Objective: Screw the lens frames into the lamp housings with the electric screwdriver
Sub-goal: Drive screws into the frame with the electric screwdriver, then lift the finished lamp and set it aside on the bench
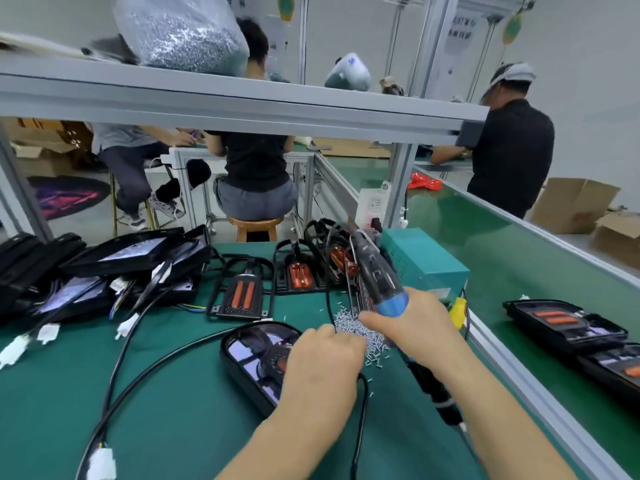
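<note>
Two hands work low over the green mat (173,393) of my bench. My left hand (322,362) lies knuckles up over the right end of a black lamp housing (256,358) at about 6 o'clock; its fingertips are curled down out of sight, so I cannot tell whether they pinch anything. My right hand (415,327) is wrapped around the blue grip of the electric screwdriver (377,275), whose dark body tilts up and away toward 12 o'clock. Between the hands is a loose heap of small silver screws (356,330) on the mat. The housing is oval, glossy, with a dark round part inside, and a black cable (145,372) loops off it toward 7 o'clock. Beyond, at 12 o'clock, black lens frames (242,292) with orange strips lie flat or lean together. More housings with white plugs pile up at 10 o'clock. A teal metal box (426,261) stands at 1 o'clock. Finished lamps (564,323) lie on the green belt at 3 o'clock. On the grey shelf (242,102) overhead sits a clear bag of screws (183,32). Past it, people sit and stand at other benches, with cardboard boxes (571,202) far right.
</note>
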`<state>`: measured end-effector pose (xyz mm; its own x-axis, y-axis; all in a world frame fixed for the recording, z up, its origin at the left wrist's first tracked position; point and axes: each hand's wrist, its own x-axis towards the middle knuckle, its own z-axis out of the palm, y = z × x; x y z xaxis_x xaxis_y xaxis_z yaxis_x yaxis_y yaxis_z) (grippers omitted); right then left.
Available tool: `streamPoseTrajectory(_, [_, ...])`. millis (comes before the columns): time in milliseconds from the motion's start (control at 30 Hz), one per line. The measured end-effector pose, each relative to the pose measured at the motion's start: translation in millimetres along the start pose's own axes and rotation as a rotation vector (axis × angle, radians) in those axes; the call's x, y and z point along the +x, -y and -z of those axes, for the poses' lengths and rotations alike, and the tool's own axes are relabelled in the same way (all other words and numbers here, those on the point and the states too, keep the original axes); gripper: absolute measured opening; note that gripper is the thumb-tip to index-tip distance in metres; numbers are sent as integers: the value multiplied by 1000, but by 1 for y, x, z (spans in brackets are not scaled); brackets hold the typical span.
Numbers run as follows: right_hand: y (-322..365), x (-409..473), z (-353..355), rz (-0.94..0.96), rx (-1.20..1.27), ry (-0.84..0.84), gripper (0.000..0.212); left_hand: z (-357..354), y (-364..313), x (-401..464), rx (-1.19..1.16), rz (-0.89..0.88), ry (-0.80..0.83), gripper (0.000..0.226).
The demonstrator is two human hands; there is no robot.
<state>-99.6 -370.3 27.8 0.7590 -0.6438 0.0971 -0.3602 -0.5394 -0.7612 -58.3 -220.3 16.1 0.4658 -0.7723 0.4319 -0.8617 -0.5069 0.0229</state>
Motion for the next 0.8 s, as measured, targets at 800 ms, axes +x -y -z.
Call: streamPoseTrajectory(800, [-71, 29, 3, -395, -858, -21, 58, -5, 122, -76, -1415, 1273, -190, 25])
